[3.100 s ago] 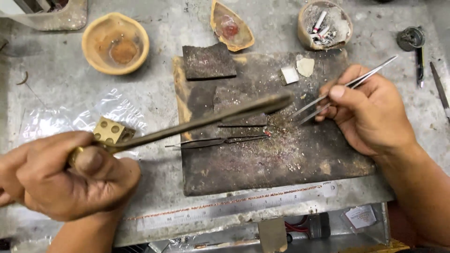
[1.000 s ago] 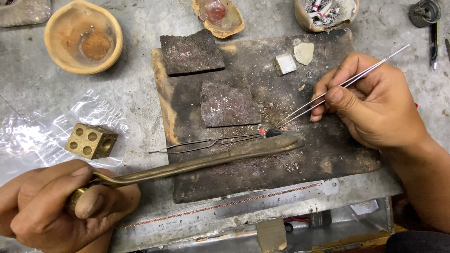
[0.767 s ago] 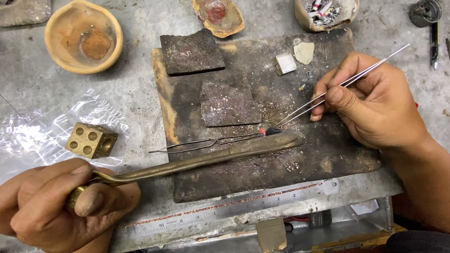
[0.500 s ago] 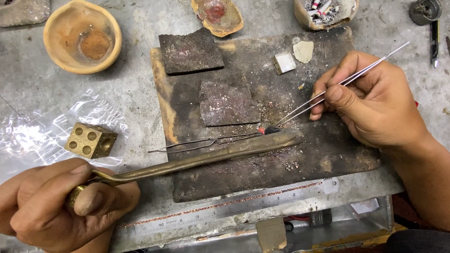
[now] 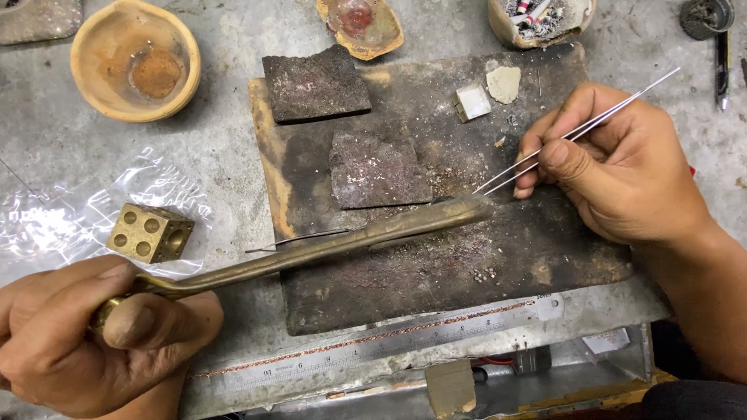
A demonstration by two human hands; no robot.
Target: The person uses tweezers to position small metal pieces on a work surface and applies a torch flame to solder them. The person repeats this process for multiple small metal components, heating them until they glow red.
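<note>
Left hand: grip closed around brass torch, nozzle aimed at frame centre.
Right hand: pinches tweezers, tips steadying the wire on charred block, mid-frame.

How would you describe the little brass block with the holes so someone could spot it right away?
Start at the big dark scorched board in the middle of the grey bench, then look left to the crinkled clear plastic bag. The brass block sits on it, just above the left hand. It is the only cube there, golden, with round dimples in its faces.
</note>
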